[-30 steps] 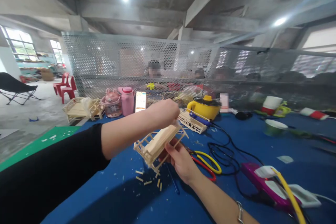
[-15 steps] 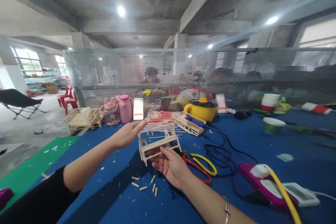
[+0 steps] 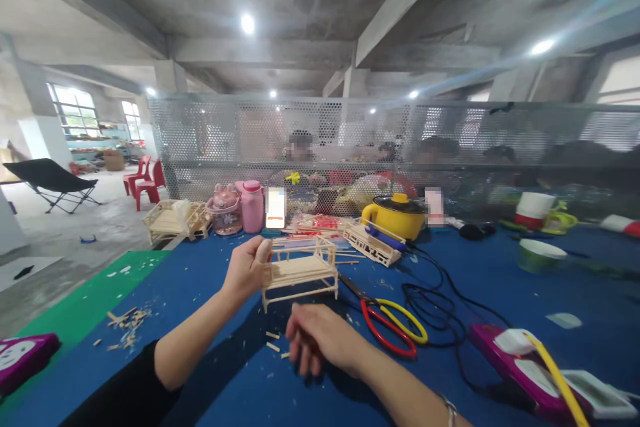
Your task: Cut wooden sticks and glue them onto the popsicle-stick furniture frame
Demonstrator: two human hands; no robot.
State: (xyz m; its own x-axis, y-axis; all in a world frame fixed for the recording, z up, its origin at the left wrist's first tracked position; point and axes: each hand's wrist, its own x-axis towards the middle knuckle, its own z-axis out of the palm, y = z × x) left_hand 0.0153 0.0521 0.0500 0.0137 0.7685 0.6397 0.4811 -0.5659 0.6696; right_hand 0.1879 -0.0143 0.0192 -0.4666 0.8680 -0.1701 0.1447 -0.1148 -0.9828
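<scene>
A small model bench of pale wooden sticks (image 3: 301,269), with a slatted seat and thin rails, is held above the blue table by my left hand (image 3: 245,268). My left thumb and fingers close on its left end. Just below and in front of it is my right hand (image 3: 324,339), apart from the model. Its fingers are loosely bent and slightly blurred, with nothing visible in them. Several short stick offcuts (image 3: 273,346) lie beside the right fingertips. To the right rest scissors with one red and one yellow handle (image 3: 395,340).
Behind stand a similar wooden model (image 3: 175,221), a pink flask (image 3: 253,207), a lit phone (image 3: 275,208), long sticks (image 3: 320,223), another stick model (image 3: 370,244) and a yellow pot (image 3: 400,220). Black cable (image 3: 445,307) and a purple power strip (image 3: 525,367) lie right. People sit behind a perforated screen (image 3: 225,127).
My left hand has taken hold of the model's left end. My right hand has let go of it and moved down. The model has turned so its seat shows; the whole view has shifted left.
</scene>
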